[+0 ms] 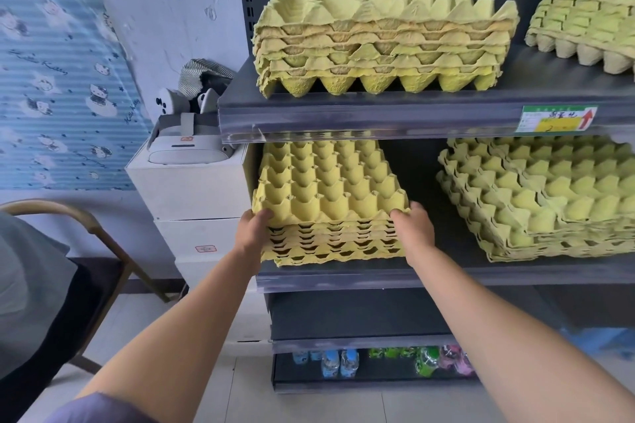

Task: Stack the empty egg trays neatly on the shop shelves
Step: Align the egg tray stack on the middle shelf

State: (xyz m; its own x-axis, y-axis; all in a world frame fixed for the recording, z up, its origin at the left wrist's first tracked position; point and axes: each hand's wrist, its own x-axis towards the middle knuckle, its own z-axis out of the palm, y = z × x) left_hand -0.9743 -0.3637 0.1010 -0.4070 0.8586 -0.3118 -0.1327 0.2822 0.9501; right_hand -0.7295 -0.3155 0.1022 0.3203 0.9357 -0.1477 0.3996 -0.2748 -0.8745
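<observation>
Middle shelf, left end: stack of yellow egg trays, its front edge close to the shelf's front lip and its left side just beside the white boxes.

Open room: a bare dark gap lies between this stack and the right-hand stack. The upper shelf overhangs the rear rows.

Top egg tray: the left hand grips the front-left corner and the right hand grips the front-right corner, thumbs on the rim. The fingers beneath are hidden.
</observation>
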